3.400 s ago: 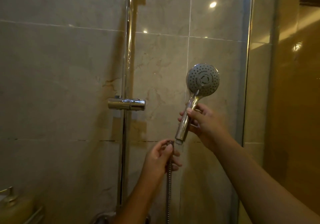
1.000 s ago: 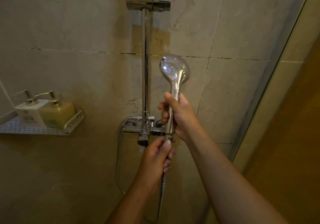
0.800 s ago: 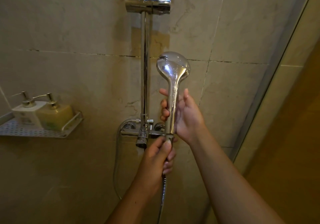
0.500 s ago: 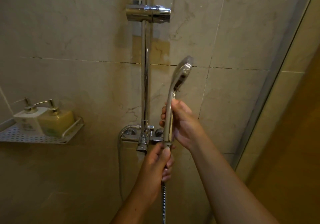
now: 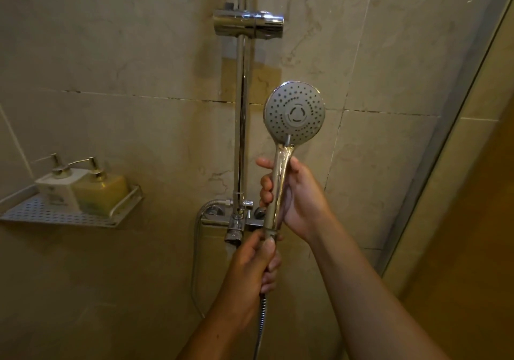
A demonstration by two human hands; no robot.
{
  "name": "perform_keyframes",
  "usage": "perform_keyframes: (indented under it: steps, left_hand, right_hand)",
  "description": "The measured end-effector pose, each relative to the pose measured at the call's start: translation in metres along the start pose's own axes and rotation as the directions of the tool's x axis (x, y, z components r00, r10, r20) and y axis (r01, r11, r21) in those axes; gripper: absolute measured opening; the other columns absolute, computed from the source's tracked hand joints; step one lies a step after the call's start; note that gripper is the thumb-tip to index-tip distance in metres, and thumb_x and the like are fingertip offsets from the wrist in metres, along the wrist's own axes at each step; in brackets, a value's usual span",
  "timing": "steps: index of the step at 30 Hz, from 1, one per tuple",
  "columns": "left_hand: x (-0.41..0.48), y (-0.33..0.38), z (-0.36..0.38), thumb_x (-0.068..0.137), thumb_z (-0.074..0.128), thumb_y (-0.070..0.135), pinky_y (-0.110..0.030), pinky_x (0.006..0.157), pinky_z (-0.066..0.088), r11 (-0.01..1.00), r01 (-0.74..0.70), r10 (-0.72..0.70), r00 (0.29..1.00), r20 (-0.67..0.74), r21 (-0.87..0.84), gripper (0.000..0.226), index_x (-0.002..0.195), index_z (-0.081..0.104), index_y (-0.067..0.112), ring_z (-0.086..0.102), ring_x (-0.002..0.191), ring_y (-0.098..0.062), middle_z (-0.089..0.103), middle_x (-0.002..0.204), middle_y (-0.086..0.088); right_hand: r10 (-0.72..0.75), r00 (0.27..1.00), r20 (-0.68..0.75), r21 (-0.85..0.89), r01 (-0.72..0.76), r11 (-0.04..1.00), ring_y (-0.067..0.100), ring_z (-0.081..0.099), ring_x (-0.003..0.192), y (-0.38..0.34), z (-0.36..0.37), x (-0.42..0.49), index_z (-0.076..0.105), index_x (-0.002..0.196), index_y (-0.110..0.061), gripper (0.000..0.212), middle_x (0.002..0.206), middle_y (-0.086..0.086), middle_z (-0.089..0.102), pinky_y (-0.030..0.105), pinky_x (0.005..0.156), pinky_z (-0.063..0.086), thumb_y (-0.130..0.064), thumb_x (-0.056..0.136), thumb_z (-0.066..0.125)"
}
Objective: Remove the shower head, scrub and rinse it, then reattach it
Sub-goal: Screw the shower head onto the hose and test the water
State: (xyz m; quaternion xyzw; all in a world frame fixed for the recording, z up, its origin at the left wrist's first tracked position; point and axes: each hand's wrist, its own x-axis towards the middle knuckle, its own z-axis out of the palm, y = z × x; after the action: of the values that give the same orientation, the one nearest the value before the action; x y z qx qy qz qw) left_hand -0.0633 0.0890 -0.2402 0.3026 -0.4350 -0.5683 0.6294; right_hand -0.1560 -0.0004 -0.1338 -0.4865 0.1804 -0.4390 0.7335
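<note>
Your left hand (image 5: 250,265) grips the hose (image 5: 260,323) at its joint under the shower head (image 5: 294,112); your right hand (image 5: 297,195) wraps the handle, spray face toward you, at 5 o'clock from the holder (image 5: 247,24). Hold the handle in line; twist only at the joint.

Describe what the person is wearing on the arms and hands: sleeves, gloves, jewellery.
Nothing is worn. The left hand and right hand are bare, without gloves, and no ring shows on the visible fingers. The left forearm and right forearm are uncovered down to the frame edge, with no sleeve, watch or bracelet in view.
</note>
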Motion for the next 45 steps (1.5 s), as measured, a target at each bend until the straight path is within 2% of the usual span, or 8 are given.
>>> perform_keyframes:
  steps: [11,16,19,23,33,36,42,45]
  left_hand:
    - [0.002,0.000,0.002,0.090,0.057,0.038,-0.015,0.038,0.024,0.997,-0.022,0.027,0.997,-0.068,0.073,0.010,0.090,0.066,0.032,0.029,0.044,-0.004,0.042,0.061,0.007]
    - [-0.003,-0.005,-0.001,0.088,0.060,0.039,-0.015,0.037,0.025,0.998,0.000,0.004,0.998,-0.067,0.064,0.008,0.088,0.065,0.034,0.028,0.043,-0.003,0.041,0.060,0.006]
    - [-0.004,-0.004,-0.004,0.089,0.062,0.040,-0.015,0.038,0.025,0.999,-0.005,0.008,0.998,-0.060,0.047,0.012,0.096,0.065,0.030,0.028,0.044,-0.004,0.042,0.061,0.006]
    - [-0.001,0.001,-0.006,0.086,0.066,0.045,-0.015,0.037,0.025,0.998,-0.035,0.037,0.999,-0.032,0.061,0.017,0.093,0.065,0.030,0.028,0.045,-0.005,0.042,0.062,0.005]
    - [0.007,0.002,-0.013,0.083,0.066,0.050,-0.016,0.039,0.027,0.990,-0.068,0.075,0.996,-0.049,0.125,0.027,0.097,0.064,0.028,0.032,0.044,-0.005,0.045,0.062,0.007]
    - [0.009,-0.001,-0.012,0.082,0.065,0.051,-0.017,0.038,0.026,0.986,-0.054,0.066,0.995,-0.071,0.160,0.026,0.091,0.062,0.027,0.031,0.042,-0.005,0.046,0.060,0.008]
    - [0.010,0.002,-0.007,0.086,0.063,0.046,-0.018,0.039,0.026,0.984,-0.030,0.043,0.997,-0.070,0.174,0.016,0.090,0.064,0.030,0.032,0.044,-0.005,0.045,0.060,0.008]
    - [0.011,0.009,-0.006,0.089,0.061,0.042,-0.018,0.039,0.025,0.987,-0.047,0.057,0.997,-0.059,0.155,0.013,0.089,0.064,0.029,0.031,0.045,-0.005,0.044,0.061,0.007]
  right_hand:
    - [-0.163,0.970,-0.179,-0.212,0.124,0.969,0.022,0.070,0.072,0.015,0.010,0.010,0.049,0.104,-0.011,0.030,0.085,0.006,0.071,0.036,0.062,0.059,-0.026,0.089,0.070]
    - [-0.170,0.958,-0.229,-0.360,0.079,0.930,0.013,0.050,0.049,0.020,0.012,0.006,0.053,0.101,-0.011,0.023,0.070,0.005,0.059,0.029,0.048,0.045,-0.031,0.096,0.063]
    - [-0.078,0.970,-0.230,-0.181,0.036,0.983,0.014,0.052,0.053,0.014,0.016,0.003,0.064,0.109,-0.008,0.043,0.065,0.003,0.056,0.027,0.051,0.045,-0.047,0.099,0.050]
    - [-0.017,0.985,-0.171,-0.011,0.015,1.000,0.015,0.055,0.057,0.006,0.018,0.002,0.066,0.117,-0.006,0.048,0.071,0.007,0.056,0.026,0.053,0.050,-0.037,0.105,0.031]
    - [-0.126,0.974,-0.191,-0.274,0.070,0.959,0.022,0.070,0.085,0.005,0.016,0.008,0.058,0.110,-0.007,0.025,0.090,0.004,0.072,0.054,0.090,0.054,-0.028,0.097,0.060]
    - [-0.117,0.967,-0.228,-0.182,0.076,0.980,0.026,0.074,0.081,0.006,0.019,0.012,0.045,0.112,-0.007,0.028,0.099,0.014,0.072,0.046,0.077,0.061,-0.015,0.094,0.065]
    - [-0.121,0.959,-0.257,-0.411,0.005,0.912,0.013,0.055,0.054,0.003,0.021,0.014,0.055,0.105,-0.009,0.017,0.073,0.007,0.059,0.032,0.057,0.051,-0.025,0.100,0.056]
    - [-0.013,0.975,-0.223,-0.182,-0.029,0.983,0.016,0.055,0.062,-0.005,0.023,0.014,0.058,0.123,-0.006,0.043,0.073,0.005,0.057,0.031,0.060,0.048,-0.042,0.103,0.043]
